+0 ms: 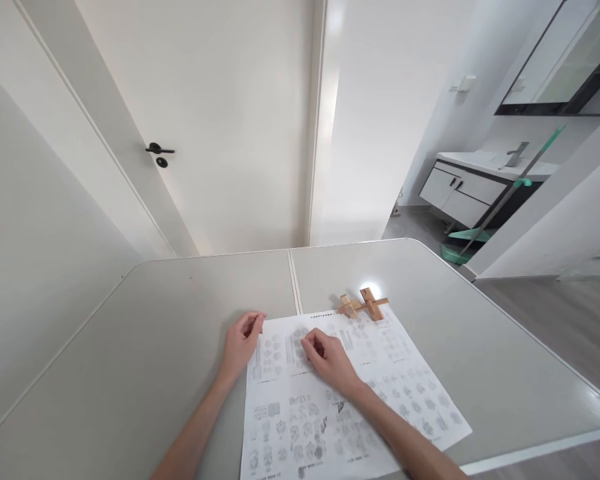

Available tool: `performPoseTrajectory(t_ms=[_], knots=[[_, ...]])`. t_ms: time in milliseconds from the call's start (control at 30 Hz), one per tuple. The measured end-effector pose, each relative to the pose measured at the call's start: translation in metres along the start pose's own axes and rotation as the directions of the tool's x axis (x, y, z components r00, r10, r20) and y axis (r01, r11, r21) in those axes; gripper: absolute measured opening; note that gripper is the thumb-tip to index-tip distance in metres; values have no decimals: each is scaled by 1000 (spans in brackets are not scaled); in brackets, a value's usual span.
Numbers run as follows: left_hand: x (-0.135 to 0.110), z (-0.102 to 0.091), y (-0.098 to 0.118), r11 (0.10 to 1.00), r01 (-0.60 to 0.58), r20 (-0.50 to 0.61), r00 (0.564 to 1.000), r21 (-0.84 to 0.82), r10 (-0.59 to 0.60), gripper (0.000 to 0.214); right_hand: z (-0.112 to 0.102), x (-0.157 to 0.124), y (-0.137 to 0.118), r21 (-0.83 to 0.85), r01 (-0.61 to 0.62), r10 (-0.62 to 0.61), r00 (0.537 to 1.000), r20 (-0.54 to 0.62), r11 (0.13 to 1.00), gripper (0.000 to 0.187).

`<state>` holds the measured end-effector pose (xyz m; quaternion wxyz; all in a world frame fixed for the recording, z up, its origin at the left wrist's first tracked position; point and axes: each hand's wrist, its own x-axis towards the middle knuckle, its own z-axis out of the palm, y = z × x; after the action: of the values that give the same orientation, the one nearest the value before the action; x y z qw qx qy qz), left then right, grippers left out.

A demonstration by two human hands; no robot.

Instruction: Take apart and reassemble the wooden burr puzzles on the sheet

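A large white sheet of paper (pixel 293 387) printed with rows of small grey figures lies on the table in front of me. My left hand (pixel 243 339) rests at its upper left corner, fingers curled in, with nothing visible in them. On the upper middle of the sheet sits my right hand (pixel 326 357), also loosely closed, thumb against the bent fingers; I see nothing in it. Just beyond the sheet's far edge, partly over it, stands a wooden interlocking puzzle (pixel 373 305) of crossed pieces, with a smaller, paler wooden cross part (pixel 350 307) on its left. Neither hand touches the wood.
The grey table (pixel 180 320) has a seam across it and rounded corners. Behind it is a white door with a black handle (pixel 159 149). To the right are a washbasin cabinet (pixel 463 187) and a green dustpan (pixel 455 255) with a long pole.
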<state>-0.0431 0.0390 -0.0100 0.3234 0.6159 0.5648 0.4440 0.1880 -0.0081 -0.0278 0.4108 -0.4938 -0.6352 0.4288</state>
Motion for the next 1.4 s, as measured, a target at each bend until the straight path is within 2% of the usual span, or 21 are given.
performPoseTrajectory(t_ms=[333, 467, 700, 900, 1033, 1100, 1233, 1300, 1400], knots=[[-1, -10, 8, 973, 186, 17, 983, -137, -185, 37, 1, -1, -3, -59, -43, 47, 997, 55, 997, 30], [-3, -14, 13, 964, 233, 45, 972, -128, -229, 37, 1, -2, -3, -76, -31, 36, 997, 72, 997, 28], [-6, -15, 12, 966, 246, -6, 969, -83, -247, 33, 1, -2, -3, -85, -27, 34, 997, 76, 996, 27], [-9, -11, 17, 970, 244, 6, 970, -16, -244, 32, 1, 0, -4, -58, -62, 66, 995, 71, 996, 29], [-10, -9, 19, 976, 217, 6, 976, -13, -217, 32, -3, 0, -9, 56, -113, 107, 990, 90, 992, 34], [-11, -9, 17, 977, 213, 4, 977, -11, -213, 32, -10, -3, -14, 202, -174, 158, 983, 93, 964, 37], [-12, -8, 12, 979, 202, 2, 979, -10, -202, 33, -42, -15, -19, 412, -266, 305, 952, -30, 871, 43], [-11, -9, 9, 981, 194, 17, 981, -29, -194, 35, -62, -21, -15, 521, -337, 424, 904, -54, 785, 45], [-10, -9, 6, 979, 195, 27, 981, -64, -193, 37, -89, -25, -1, 700, -385, 565, 824, -32, 601, 43]])
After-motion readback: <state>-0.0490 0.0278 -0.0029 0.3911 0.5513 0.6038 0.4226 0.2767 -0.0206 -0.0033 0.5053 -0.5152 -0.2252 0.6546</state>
